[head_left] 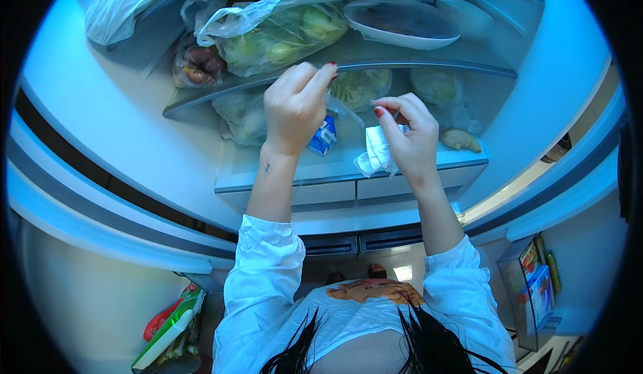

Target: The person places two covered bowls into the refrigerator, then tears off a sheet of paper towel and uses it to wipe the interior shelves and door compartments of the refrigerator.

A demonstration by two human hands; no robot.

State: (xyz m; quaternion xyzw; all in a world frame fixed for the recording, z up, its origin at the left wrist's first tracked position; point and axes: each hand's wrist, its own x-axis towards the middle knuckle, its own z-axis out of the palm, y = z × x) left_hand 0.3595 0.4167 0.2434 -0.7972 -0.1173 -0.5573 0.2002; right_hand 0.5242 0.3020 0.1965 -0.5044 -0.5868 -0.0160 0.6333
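Observation:
My left hand (296, 107) is in front of the glass shelf's front edge (427, 64), thumb and index finger pinched together. A narrow piece of clear plastic (345, 110) trails from beside it toward the right; it appears to be held in that hand, though the grip is partly hidden. Crumpled white tissue (378, 148) hangs from my right hand (412, 132), whose thumb and index finger are close together at the tips. Below and between the hands, a small blue box (323, 135) sits on the lower level, partly covered by my left wrist.
The upper shelf carries bagged green vegetables (286, 39), a small bag of reddish-brown food (200, 66) and a covered white bowl (402, 24). Bagged produce (364, 87) and a ginger root (460, 140) lie below. Door bins hold green-and-white packaging (168, 326) and a blue package (540, 296).

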